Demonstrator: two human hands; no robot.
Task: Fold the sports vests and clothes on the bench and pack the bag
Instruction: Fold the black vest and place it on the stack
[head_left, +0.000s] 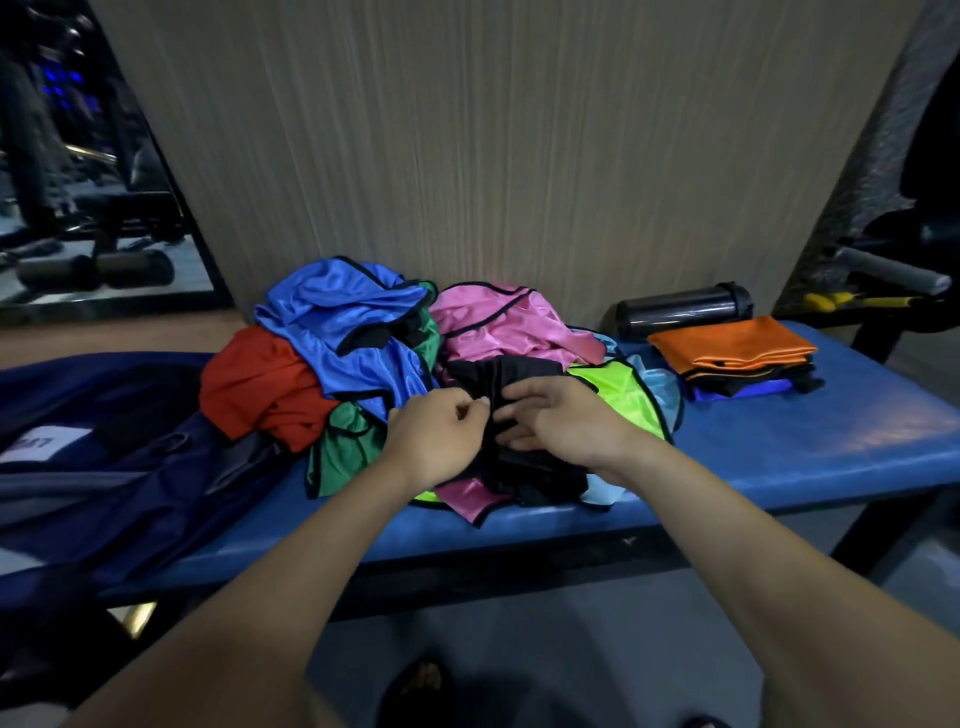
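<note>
A heap of loose sports vests lies on the blue bench (779, 447): a blue vest (343, 322), a red garment (260, 384), a green vest (348, 452), a pink vest (498, 322), a lime vest (623, 395). On the front of the heap lies a black garment (519, 467). My left hand (436, 436) pinches its bunched edge. My right hand (561, 421) grips the same fabric beside it. A folded stack topped by an orange vest (732, 348) sits at the right. The navy bag (104, 467) lies open at the left end.
A dark cylindrical bottle (685, 306) lies behind the folded stack against the wood-grain wall (493, 130). A mirror (78, 182) at the left shows gym equipment. A padded bar (888, 270) and yellow-handled tool (852, 300) are at the far right. Grey floor lies below the bench.
</note>
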